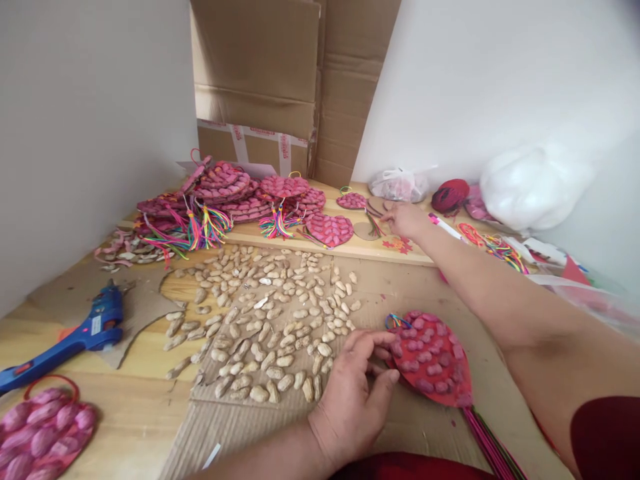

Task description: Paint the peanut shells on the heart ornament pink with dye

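My left hand (356, 393) rests on the cardboard, thumb and fingers apart. Its fingertips are at the left edge of a red ornament (431, 360) covered with pink-painted peanuts, which has a blue cord loop and a long tassel. My right hand (401, 219) stretches to the back of the table, fingers extended at some brown cardboard cutouts (376, 205); whether they touch is hard to make out. Beside it lie a round cardboard piece (365, 231), a pink peanut ornament (330, 230) and red-orange paper cutouts (397, 245).
Loose peanuts (287, 340) spread across the cardboard sheet (405, 440). A blue glue gun (95, 323) lies left, near another pink ornament (47, 430). Tasselled ornaments (225, 183) are piled at the back left. Dark red yarn (450, 196) and a white bag (530, 187) stand back right.
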Tool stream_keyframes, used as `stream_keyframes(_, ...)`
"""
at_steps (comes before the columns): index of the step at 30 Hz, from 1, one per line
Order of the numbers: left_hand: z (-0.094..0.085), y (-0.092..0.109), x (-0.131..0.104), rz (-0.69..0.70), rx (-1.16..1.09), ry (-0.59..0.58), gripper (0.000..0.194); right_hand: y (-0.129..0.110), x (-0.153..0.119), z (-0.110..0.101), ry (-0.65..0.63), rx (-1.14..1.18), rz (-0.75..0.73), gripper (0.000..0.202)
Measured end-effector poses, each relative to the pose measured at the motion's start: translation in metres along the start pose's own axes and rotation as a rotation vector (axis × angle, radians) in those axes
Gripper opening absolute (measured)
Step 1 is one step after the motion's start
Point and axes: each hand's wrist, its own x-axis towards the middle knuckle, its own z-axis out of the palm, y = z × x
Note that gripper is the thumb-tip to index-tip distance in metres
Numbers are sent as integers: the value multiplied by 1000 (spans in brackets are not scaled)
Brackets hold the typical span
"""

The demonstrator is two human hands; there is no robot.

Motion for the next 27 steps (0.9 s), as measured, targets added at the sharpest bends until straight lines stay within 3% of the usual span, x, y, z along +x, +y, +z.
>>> stream_keyframes(20,0,1,0,0,8,-1,41,-5,-24,-20,-114,65,62,31)
stream_keyframes(27,0,2,0,-9,33,-1,38,-5,-64,-42,21,189,103,30)
